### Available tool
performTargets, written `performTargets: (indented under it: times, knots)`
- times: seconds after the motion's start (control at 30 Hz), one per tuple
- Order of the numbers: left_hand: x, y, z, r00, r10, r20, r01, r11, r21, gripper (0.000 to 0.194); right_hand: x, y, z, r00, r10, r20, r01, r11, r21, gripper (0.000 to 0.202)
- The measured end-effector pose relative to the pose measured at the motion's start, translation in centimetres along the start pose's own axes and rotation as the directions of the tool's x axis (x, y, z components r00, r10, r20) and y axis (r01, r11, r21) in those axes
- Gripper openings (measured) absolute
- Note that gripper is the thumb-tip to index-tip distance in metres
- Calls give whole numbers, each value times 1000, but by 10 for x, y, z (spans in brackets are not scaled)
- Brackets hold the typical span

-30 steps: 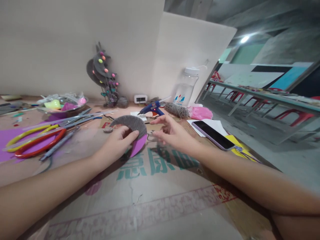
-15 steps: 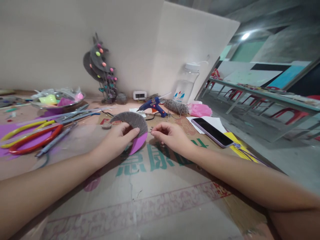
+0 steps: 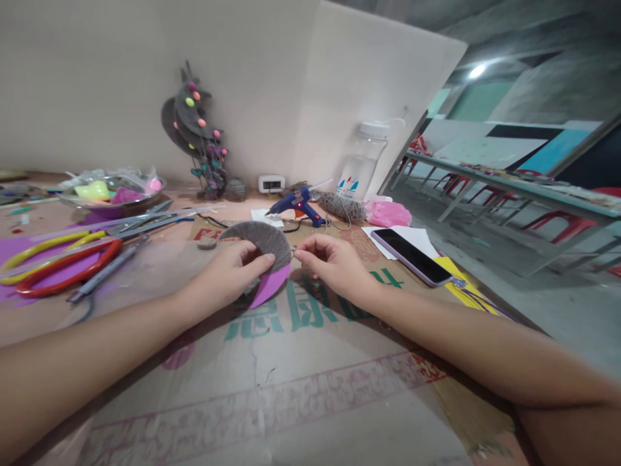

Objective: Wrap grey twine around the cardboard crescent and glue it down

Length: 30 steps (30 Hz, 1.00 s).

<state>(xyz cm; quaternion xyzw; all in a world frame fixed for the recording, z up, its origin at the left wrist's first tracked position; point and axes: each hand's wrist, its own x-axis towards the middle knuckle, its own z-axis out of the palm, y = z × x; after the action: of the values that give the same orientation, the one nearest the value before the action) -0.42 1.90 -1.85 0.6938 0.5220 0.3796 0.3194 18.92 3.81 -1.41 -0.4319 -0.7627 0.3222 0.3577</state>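
Note:
My left hand [image 3: 237,268] is closed on a crescent-shaped piece [image 3: 273,283], its thumb lying across the front. Grey yarn [image 3: 272,238] covers the upper part of the crescent in close turns, while its lower tip is bare purple. Just right of the crescent's edge, my right hand [image 3: 330,260] pinches thumb and forefinger together. A thin bit of grey yarn shows at those fingertips; most of the strand cannot be made out. Behind the hands lie a blue glue gun [image 3: 297,206] with a small red light and a bundle of grey yarn [image 3: 342,207].
On the left are scissors with red and yellow handles [image 3: 72,285], a pen [image 3: 104,275] and a bowl [image 3: 114,208] of coloured pieces. A decorated crescent ornament [image 3: 196,129] leans at the back. On the right stand a water bottle [image 3: 361,158] and a phone [image 3: 412,257]. Printed cardboard [image 3: 272,414] covers the table.
The crescent has shifted slightly right and turned a little in my left hand, its edge now close to my right fingertips. My right hand has barely moved.

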Motion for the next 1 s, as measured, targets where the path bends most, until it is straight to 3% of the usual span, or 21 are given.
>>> performTargets:
  times: [0.2, 0.4, 0.63, 0.87, 1.0]
  knots:
    - [-1, 2, 0, 998, -52, 34, 56, 992, -116, 24, 0, 0, 0, 1000, 4, 8, -4, 1000, -8, 21]
    - [0, 4, 1, 995, -95, -18, 91, 981, -172, 21, 1, 5, -2, 999, -23, 31, 23, 1000, 0, 24]
    - [0, 10, 1, 991, -98, -88, 81, 980, -182, 22, 1, 1, -2, 990, -141, 17, 142, 981, -136, 23]
    - [0, 8, 2, 994, -88, -68, 70, 971, -227, 18, 0, -1, -3, 979, -197, -51, 187, 969, -162, 17]
    - [-1, 6, 2, 988, -146, -41, 128, 949, -290, 18, 9, 4, -16, 969, -239, -66, 211, 933, -291, 20]
